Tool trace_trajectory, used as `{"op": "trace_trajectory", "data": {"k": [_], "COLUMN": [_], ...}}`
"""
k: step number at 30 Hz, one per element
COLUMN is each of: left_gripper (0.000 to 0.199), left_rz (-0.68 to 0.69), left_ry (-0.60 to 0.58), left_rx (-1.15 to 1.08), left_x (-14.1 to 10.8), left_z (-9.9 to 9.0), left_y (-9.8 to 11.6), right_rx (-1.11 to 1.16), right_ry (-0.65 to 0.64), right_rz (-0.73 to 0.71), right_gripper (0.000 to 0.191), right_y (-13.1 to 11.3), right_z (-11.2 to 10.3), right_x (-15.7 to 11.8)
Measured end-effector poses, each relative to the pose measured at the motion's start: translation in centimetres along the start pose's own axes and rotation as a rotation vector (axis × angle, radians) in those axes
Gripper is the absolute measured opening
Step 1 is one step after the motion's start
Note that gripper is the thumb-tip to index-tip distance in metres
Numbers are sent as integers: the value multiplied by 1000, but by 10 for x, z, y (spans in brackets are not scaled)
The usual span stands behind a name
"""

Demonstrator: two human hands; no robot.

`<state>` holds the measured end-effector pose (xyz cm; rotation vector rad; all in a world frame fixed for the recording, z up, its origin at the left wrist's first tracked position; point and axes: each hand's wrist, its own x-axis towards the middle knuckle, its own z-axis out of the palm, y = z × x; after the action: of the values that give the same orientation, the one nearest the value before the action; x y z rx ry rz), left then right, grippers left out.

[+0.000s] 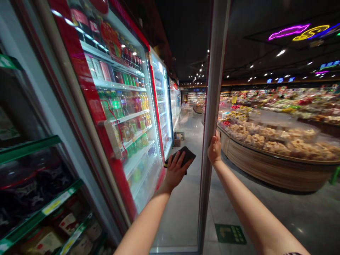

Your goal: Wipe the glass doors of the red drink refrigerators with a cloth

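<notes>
A swung-out glass door (183, 216) with a grey metal frame (209, 88) stands upright in front of me. My left hand (174, 173) presses a folded black cloth (189, 156) against the pane, fingers laid over it; a bit of yellow shows at the cloth's left edge. On the door's outer edge my right hand (214, 149) is wrapped round the frame at about the same height. Part of its fingers is hidden behind the frame.
To the left, cooler shelves (42, 209) hold jars and dark bottles. Beyond the glass stands a red drinks cooler (114, 170) with a handle. A rounded wooden display counter (262, 170) with packaged food is at right. A green floor sign (230, 233) lies below.
</notes>
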<state>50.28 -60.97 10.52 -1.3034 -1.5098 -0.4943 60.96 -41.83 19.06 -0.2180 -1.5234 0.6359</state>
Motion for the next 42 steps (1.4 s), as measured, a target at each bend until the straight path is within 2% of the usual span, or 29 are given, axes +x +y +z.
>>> {"op": "trace_trajectory", "data": {"k": [2, 4, 6, 8, 11, 13, 15, 18, 20, 22, 26, 28, 30, 32, 35, 37, 39, 42], "left_gripper": [68, 68, 68, 68, 66, 66, 66, 69, 70, 69, 69, 70, 71, 73, 76, 77, 77, 76], "left_rz": [-14, -99, -178, -184, -75, -56, -105, -243, -289, -275, -188, -152, -131, -153, -295, -372, -372, -210], "left_ry": [7, 18, 25, 13, -20, -17, -14, -44, -62, -70, -62, -78, -114, -138, -88, -38, -36, -136], "left_rx": [6, 2, 3, 8, 1, -5, -12, -45, -73, -78, -19, -9, -21, -39, -10, 35, 58, 21], "left_x": [22, 45, 51, 34, -8, -18, -3, 43, 60, 52, -9, -25, -18, 3, 20, 7, -18, -41], "left_z": [1, 4, 9, 17, 28, 32, 34, 33, 35, 40, 53, 57, 54, 47, 37, 33, 33, 35], "left_y": [2, 6, 13, 22, 36, 44, 48, 51, 53, 58, 72, 73, 66, 52, 30, 25, 30, 39], "right_rx": [-7, -5, -1, -8, -19, -26, -34, -30, -23, -24, -45, -49, -44, -36, -23, -23, -40, -66], "right_ry": [1, -4, -3, 3, 9, 8, 6, -5, -14, -17, -13, -9, -8, -12, -6, -2, -1, 7], "right_rz": [6, 3, -3, -4, -1, 5, 9, 17, 22, 24, 22, 19, 19, 22, 21, 16, 14, 19], "right_gripper": [71, 72, 72, 73, 72, 72, 73, 72, 72, 74, 75, 75, 76, 75, 75, 76, 76, 76], "right_y": [1, 3, 4, 5, 7, 8, 8, 9, 10, 12, 17, 18, 19, 20, 22, 23, 24, 23], "right_z": [1, 1, 2, 3, 3, 3, 3, 3, 4, 5, 6, 7, 8, 8, 9, 9, 9, 8], "right_x": [0, 1, 2, 3, 3, 3, 3, 5, 6, 7, 7, 7, 8, 8, 10, 9, 9, 7]}}
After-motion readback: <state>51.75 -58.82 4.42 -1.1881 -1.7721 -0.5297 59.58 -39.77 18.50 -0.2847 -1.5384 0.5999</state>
